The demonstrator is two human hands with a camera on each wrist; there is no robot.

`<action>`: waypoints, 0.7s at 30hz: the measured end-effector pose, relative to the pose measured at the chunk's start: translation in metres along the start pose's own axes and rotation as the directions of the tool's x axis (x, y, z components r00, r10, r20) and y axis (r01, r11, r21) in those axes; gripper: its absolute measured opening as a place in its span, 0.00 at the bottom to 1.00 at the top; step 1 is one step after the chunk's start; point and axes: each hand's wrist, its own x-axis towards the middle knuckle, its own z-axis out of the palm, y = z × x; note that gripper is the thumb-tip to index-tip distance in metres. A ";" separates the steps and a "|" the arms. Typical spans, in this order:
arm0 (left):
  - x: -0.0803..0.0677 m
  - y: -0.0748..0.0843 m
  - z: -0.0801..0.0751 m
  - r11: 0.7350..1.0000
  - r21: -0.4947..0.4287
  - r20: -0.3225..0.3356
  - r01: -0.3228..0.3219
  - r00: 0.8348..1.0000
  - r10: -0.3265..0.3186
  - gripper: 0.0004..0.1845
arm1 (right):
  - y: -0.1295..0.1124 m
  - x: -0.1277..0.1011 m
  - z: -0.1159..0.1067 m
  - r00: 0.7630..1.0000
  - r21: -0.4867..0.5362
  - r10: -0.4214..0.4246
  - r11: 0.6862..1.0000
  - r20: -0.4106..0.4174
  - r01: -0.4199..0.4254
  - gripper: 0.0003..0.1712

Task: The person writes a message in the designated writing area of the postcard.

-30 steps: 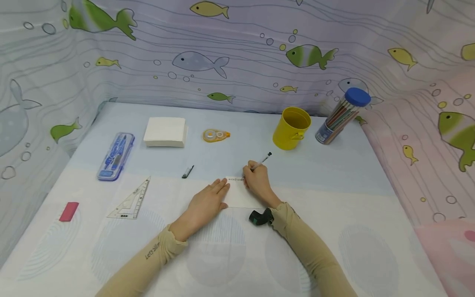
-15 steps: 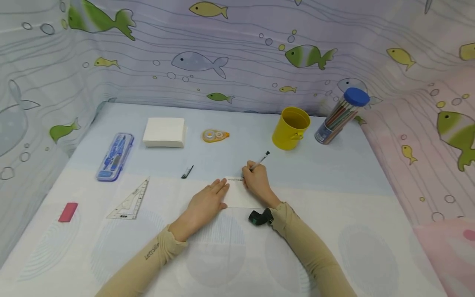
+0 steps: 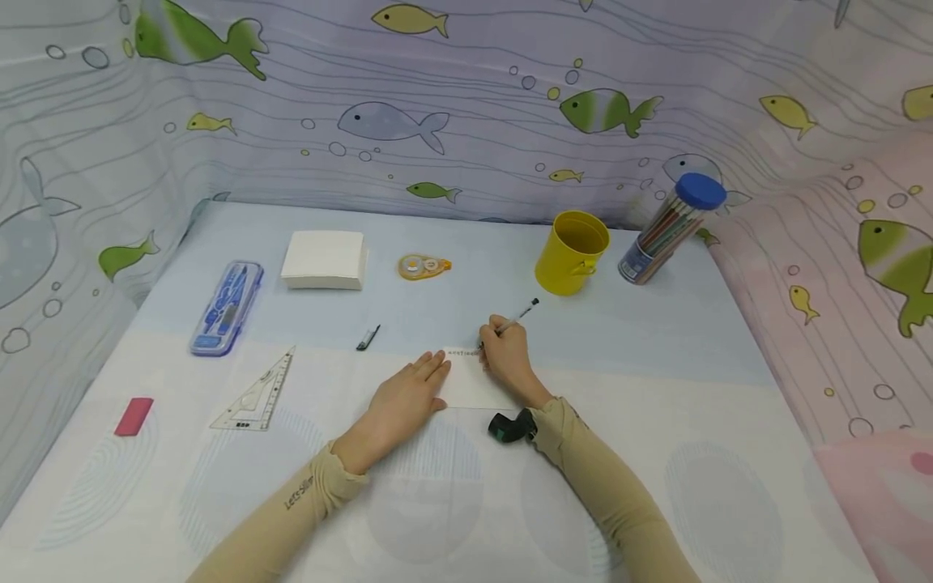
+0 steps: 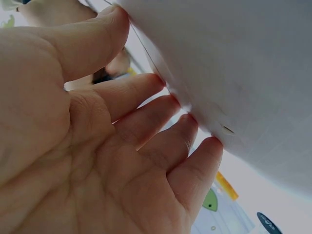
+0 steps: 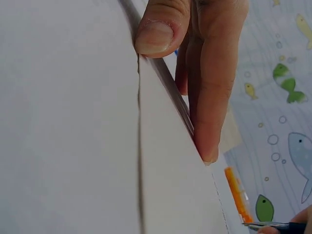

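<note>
A small white sheet of paper [image 3: 477, 390] lies near the table's middle, with a row of dark handwriting along its far edge. My left hand [image 3: 402, 402] lies flat at the sheet's left side, fingers straight. In the left wrist view its fingertips [image 4: 210, 146] rest on the white surface. My right hand [image 3: 508, 358] pinches a black-capped-end pen [image 3: 521, 312], its tip hidden by the fingers at the written row. The pen's dark tip section [image 5: 285, 226] also shows low in the right wrist view. A loose pen cap [image 3: 368, 338] lies beyond my left hand.
At the back stand a white paper stack [image 3: 324, 259], correction tape [image 3: 424, 266], a yellow mug [image 3: 561, 267] and a blue-lidded pencil tub [image 3: 659, 239]. Leftward lie a blue case [image 3: 227, 308], a set square [image 3: 258, 397] and a red eraser [image 3: 134, 416]. A black wrist device [image 3: 510, 427] sits by the right cuff.
My right hand and the pen have shifted slightly right along the written row, and the pen's upper end has swung rightward. My left hand stays in place.
</note>
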 end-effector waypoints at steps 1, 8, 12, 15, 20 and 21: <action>0.000 0.000 0.000 1.000 0.001 -0.004 -0.001 1.000 0.001 0.32 | 0.000 0.000 -0.001 1.000 0.033 0.011 0.999 -0.013 -0.011 0.23; 0.000 -0.001 0.001 1.000 0.010 -0.014 -0.026 1.000 0.026 0.31 | 0.001 -0.003 -0.009 0.997 0.039 0.075 0.997 -0.030 -0.074 0.22; 0.000 -0.001 -0.001 0.999 0.027 -0.003 -0.020 1.000 0.020 0.32 | 0.004 -0.002 -0.010 0.998 -0.021 0.057 0.998 0.012 -0.057 0.20; -0.001 0.000 -0.002 1.000 0.012 -0.003 -0.005 1.000 0.005 0.32 | 0.006 -0.001 -0.008 0.999 -0.043 0.011 0.999 0.043 -0.009 0.20; -0.001 0.001 -0.002 1.000 -0.023 0.000 0.001 1.000 -0.001 0.31 | 0.008 0.000 -0.008 0.998 -0.061 -0.005 0.998 0.058 0.008 0.22; -0.001 0.001 -0.002 1.000 -0.024 0.001 0.000 1.000 0.000 0.31 | 0.008 0.000 -0.008 0.998 -0.060 -0.001 0.998 0.059 0.004 0.22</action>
